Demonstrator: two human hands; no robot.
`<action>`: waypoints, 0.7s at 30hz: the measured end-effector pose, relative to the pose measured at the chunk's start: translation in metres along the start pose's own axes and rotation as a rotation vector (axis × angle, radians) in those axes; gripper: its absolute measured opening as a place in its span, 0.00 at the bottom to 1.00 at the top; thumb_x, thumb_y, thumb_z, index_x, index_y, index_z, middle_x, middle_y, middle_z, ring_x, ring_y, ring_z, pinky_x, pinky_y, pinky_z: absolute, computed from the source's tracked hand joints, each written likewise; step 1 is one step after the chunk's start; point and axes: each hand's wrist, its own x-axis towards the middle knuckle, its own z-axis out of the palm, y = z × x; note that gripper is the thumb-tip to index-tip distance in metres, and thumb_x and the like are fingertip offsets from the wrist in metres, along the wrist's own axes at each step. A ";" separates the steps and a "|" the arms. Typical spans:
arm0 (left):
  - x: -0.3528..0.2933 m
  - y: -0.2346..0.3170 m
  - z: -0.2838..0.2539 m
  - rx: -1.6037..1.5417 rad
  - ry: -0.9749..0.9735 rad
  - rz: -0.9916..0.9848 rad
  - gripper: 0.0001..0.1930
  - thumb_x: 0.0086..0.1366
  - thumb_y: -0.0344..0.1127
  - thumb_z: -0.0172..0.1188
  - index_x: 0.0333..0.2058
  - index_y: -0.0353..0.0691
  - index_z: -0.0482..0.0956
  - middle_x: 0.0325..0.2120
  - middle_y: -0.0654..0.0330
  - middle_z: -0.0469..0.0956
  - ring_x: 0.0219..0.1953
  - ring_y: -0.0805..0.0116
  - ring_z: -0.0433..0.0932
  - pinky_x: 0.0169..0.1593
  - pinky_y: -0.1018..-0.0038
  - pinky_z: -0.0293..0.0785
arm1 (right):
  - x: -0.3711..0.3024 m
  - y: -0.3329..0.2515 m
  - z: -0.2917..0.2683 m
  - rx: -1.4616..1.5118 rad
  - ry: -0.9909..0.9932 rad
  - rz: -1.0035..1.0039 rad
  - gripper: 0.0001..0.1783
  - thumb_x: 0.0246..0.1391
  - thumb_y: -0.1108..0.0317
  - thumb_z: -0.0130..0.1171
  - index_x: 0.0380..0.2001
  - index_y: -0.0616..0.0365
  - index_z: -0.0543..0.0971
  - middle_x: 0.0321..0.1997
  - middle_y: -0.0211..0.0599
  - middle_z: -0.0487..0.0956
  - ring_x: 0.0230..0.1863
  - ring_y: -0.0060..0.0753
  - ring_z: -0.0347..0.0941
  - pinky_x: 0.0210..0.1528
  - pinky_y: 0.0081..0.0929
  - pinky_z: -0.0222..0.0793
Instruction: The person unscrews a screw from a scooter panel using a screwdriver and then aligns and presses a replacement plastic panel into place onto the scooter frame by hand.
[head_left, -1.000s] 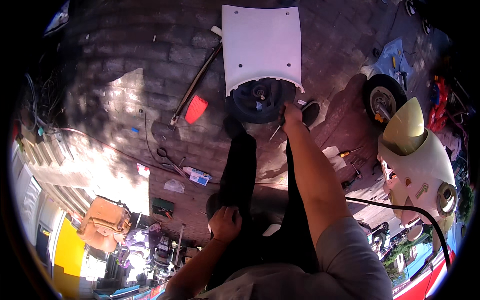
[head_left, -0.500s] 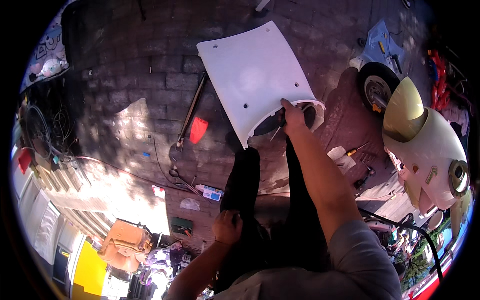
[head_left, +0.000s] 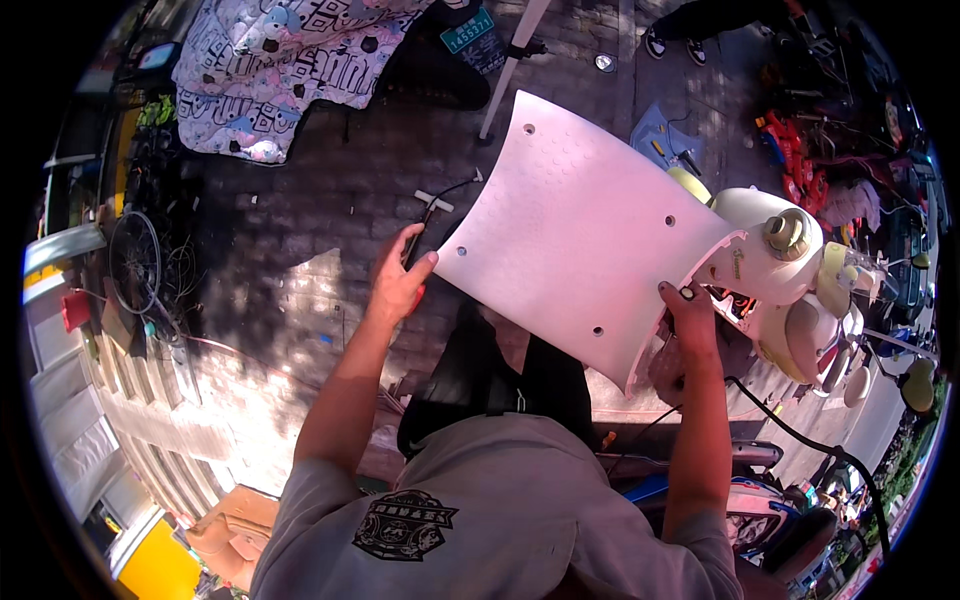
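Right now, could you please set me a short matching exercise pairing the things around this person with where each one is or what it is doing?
Things:
1. left hand
2. right hand
3. white panel
4. patterned blanket

Places or states:
A. spread on the paving at upper left
B. held tilted between both hands
C. gripping the panel's curved right edge
D. touching the panel's left corner

Pairs: 1-D, 2-C, 3-B, 4-A
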 end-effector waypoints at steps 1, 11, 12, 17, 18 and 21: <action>0.003 0.007 -0.009 -0.143 -0.216 -0.036 0.25 0.68 0.38 0.67 0.59 0.32 0.77 0.51 0.56 0.81 0.53 0.68 0.78 0.59 0.69 0.73 | -0.026 -0.010 -0.013 0.023 0.003 0.000 0.14 0.59 0.67 0.67 0.44 0.66 0.82 0.29 0.29 0.81 0.24 0.19 0.73 0.28 0.22 0.68; -0.029 0.150 -0.047 -0.269 -0.789 -0.145 0.23 0.63 0.38 0.67 0.55 0.35 0.79 0.48 0.61 0.82 0.49 0.72 0.80 0.55 0.72 0.74 | -0.232 0.011 -0.061 0.211 0.221 -0.136 0.17 0.59 0.64 0.66 0.46 0.66 0.82 0.31 0.31 0.84 0.24 0.19 0.76 0.27 0.21 0.69; -0.038 0.155 -0.048 -0.336 -0.782 -0.190 0.21 0.63 0.36 0.68 0.53 0.32 0.80 0.45 0.60 0.84 0.48 0.71 0.79 0.56 0.72 0.72 | -0.245 0.021 -0.071 0.252 0.228 -0.169 0.17 0.59 0.64 0.66 0.46 0.67 0.83 0.30 0.31 0.83 0.24 0.19 0.75 0.26 0.22 0.69; -0.074 0.171 -0.056 -0.323 -0.756 -0.162 0.15 0.60 0.29 0.67 0.46 0.33 0.82 0.41 0.61 0.85 0.41 0.73 0.81 0.49 0.73 0.76 | -0.285 0.039 -0.079 0.101 0.254 -0.143 0.26 0.54 0.58 0.69 0.48 0.72 0.84 0.35 0.43 0.87 0.35 0.28 0.83 0.41 0.29 0.78; -0.083 0.175 -0.051 -0.346 -0.755 -0.163 0.15 0.60 0.28 0.66 0.47 0.33 0.81 0.40 0.61 0.84 0.40 0.73 0.81 0.48 0.73 0.75 | -0.299 0.037 -0.087 0.087 0.237 -0.099 0.26 0.53 0.58 0.69 0.47 0.72 0.84 0.35 0.44 0.87 0.36 0.28 0.83 0.42 0.28 0.78; -0.097 0.176 -0.015 -0.391 -0.831 -0.178 0.16 0.60 0.27 0.65 0.47 0.33 0.80 0.39 0.62 0.83 0.40 0.72 0.80 0.49 0.74 0.75 | -0.317 0.067 -0.114 0.103 0.281 -0.104 0.26 0.54 0.58 0.67 0.50 0.67 0.84 0.40 0.48 0.88 0.41 0.34 0.85 0.50 0.31 0.78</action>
